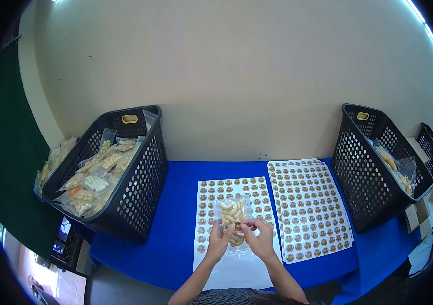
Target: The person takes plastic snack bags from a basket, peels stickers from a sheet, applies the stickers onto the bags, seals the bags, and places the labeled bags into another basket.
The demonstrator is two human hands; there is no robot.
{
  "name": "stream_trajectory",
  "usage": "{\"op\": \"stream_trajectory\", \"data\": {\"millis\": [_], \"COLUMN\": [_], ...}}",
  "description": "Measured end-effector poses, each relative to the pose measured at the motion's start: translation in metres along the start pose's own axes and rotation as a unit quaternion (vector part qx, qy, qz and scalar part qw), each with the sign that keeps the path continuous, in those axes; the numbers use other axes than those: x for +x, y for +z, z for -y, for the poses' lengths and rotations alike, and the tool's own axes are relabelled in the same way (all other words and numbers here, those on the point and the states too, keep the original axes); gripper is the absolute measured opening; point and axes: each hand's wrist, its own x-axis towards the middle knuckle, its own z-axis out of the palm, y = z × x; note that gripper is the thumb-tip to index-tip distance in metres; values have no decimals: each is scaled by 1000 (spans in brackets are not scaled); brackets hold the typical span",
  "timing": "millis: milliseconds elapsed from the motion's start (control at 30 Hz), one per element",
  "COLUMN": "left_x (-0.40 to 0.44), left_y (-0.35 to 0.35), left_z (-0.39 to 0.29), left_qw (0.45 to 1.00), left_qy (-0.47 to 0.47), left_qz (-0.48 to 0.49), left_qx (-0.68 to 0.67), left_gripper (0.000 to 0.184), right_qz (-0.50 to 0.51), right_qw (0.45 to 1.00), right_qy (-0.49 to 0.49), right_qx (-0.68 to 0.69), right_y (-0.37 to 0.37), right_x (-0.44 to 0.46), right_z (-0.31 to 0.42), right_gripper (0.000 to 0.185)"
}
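Clear bag (233, 207) of pale peanut-shaped pieces was between my hands, over the near middle of the left label sheet (203, 207). Long axis ran near-far. Key relation: small brown label (237, 227) sat on the bag's near half, right between my thumb tips, bag's far end sticking out past the grip. Left hand (218, 244) was gripping the bag's left edge, thumb up by the label's left side. Right hand (260, 240) was pinched on the label's right side, thumb and forefinger together; it was the nearer hand to the label, though not by much. Couldn't tell if the label was stuck flat or only held there. Further out: stacked label sheets (314, 213) lay just right, on the blue tablecloth (176, 213). Black basket (148, 188) full of bags stood left, second basket (364, 178) with some bags right.
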Motion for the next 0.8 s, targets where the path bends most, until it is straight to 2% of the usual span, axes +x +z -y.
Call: {"op": "stream_trajectory", "data": {"millis": [67,133,167,267,333,467,533,567,633,733,800], "left_x": [0,-2,-3,-3,-5,-3,-4,-4,-5,-6,-7], "left_y": [0,0,-1,-1,2,0,1,3,6,4,0], "left_z": [-2,-6,-5,-4,-10,-1,-4,-7,-14,-16,-11], "left_qw": [1000,999,999,999,998,999,1000,1000,1000,999,999], "left_qy": [21,-38,-38,-38,-59,-34,-18,-17,-9,-47,-41], "left_qz": [10,-2,-3,11,15,14,19,19,8,16,7], "left_qx": [14,7,7,-3,-10,1,5,5,-3,-11,-17], "left_gripper": [45,42,42,39,38,37,34,34,31,32,32], "right_qz": [-2,-29,-29,-23,0,5,-7,-6,15,13,-5], "right_qw": [1000,998,998,999,999,999,998,998,1000,1000,999], "right_qy": [-10,-48,-48,-44,17,8,-65,-66,-8,-22,-12], "right_qx": [-9,-16,-16,13,42,38,2,2,25,11,39], "right_y": [0,2,2,0,-2,-4,-5,-4,-3,-3,-4], "right_x": [1,2,3,5,5,6,7,7,7,7,5], "right_z": [1,0,-1,-4,-4,-2,0,-1,-3,-1,1], "right_gripper": [11,10,10,10,12,12,9,9,12,10,9]}}
